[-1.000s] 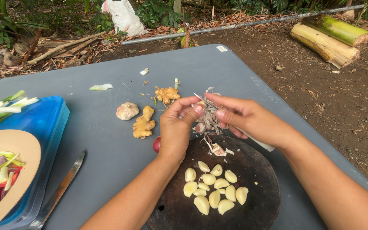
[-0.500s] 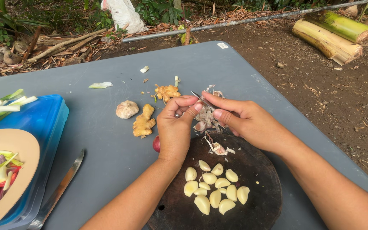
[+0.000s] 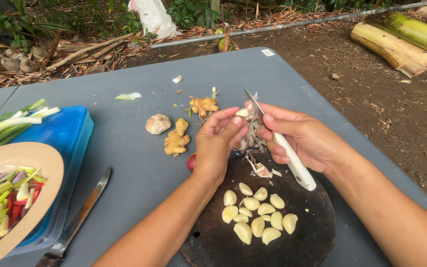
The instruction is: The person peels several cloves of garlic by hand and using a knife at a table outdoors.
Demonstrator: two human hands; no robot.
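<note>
Garlic clove (image 3: 242, 112) pinched in left hand (image 3: 216, 143) fingers above counter (image 3: 124, 143); right hand (image 3: 302, 138) grips paring knife (image 3: 285, 148). Peeled cloves (image 3: 255, 215) piled on board (image 3: 317, 232); whole bulb (image 3: 158, 123) untouched, so peeling seems partway

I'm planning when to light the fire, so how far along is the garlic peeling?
Done: about a dozen peeled pale garlic cloves lie on the round dark wooden board. In hand: the left hand pinches one clove; the right hand holds a white-handled paring knife. Left: one whole papery garlic bulb sits unpeeled.
</note>
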